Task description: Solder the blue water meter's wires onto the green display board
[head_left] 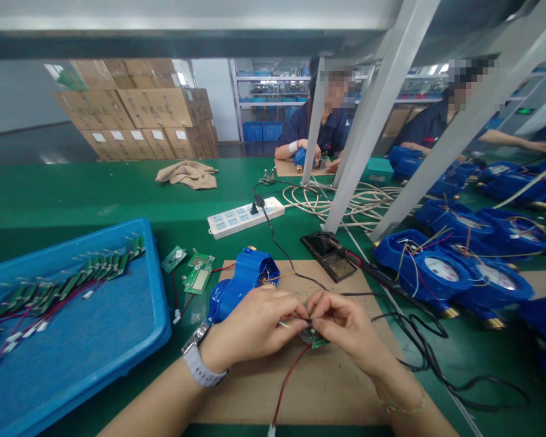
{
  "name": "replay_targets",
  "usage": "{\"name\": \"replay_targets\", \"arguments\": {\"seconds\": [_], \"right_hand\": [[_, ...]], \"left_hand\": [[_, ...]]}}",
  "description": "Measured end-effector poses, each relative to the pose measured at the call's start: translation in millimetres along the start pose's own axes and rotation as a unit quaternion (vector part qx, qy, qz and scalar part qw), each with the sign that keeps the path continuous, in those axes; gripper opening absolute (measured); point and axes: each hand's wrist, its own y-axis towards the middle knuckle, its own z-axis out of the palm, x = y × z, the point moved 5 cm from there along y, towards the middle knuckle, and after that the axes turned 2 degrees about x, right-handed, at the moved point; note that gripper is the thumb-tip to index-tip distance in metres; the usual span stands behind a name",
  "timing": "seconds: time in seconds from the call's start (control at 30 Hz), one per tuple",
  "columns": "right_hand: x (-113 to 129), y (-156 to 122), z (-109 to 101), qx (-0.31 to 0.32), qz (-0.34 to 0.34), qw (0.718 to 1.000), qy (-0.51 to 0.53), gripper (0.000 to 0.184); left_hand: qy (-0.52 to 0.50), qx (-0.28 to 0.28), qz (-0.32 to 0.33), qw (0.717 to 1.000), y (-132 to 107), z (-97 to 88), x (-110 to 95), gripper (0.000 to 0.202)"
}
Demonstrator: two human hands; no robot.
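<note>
My left hand (264,321) and my right hand (341,321) meet over a brown cardboard sheet (318,397), fingertips pinched close together. Between them shows part of a small green circuit board (318,342), mostly hidden by the fingers. My right thumb and fingers close on this board. A thin dark piece, perhaps a wire, lies at the tips of my left fingers; what they hold is unclear. From the board, a red and black wire pair (287,379) runs down to a white connector (272,430). Just behind my left hand, a blue water meter body (241,282) lies on its side.
Left stands a blue tray (157,285) of wired circuit boards; loose boards (198,278) lie beside it. A soldering iron (359,261), black cables (430,352) and blue meters (430,267) are right. Behind are a power strip (246,217), a cloth (188,174), metal posts (368,109) and two co-workers.
</note>
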Motion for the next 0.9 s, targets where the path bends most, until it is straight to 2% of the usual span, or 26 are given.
{"name": "replay_targets", "arguments": {"seconds": [0.17,0.4,0.53,0.63,0.7,0.8,0.9], "right_hand": [[0,2,-2,-0.01,-0.004,1.0,0.003,0.021],[0,-3,-9,-0.064,-0.022,0.996,-0.063,0.019],[3,-9,-14,-0.108,-0.067,0.984,-0.124,0.008],[10,-12,-10,-0.105,-0.13,0.966,-0.196,0.002],[13,-13,-7,-0.099,-0.162,0.955,-0.229,0.005],[16,-15,-6,-0.1,-0.175,0.949,-0.241,0.009],[16,-19,-7,-0.103,-0.181,0.945,-0.254,0.009]], "left_hand": [[-0.001,-0.017,0.0,1.0,-1,1.7,0,0.005],[-0.038,-0.062,-0.064,0.995,-2,-3.7,3,0.009],[-0.064,-0.081,-0.074,0.992,-2,-4.3,4,0.01],[-0.08,-0.086,-0.075,0.99,-1,-1.6,2,0.009],[-0.094,-0.085,-0.079,0.989,-1,1.5,1,0.008],[-0.087,-0.09,-0.089,0.988,-3,6.9,-1,0.008],[-0.035,-0.106,-0.09,0.99,-7,13.0,-5,0.008]]}}
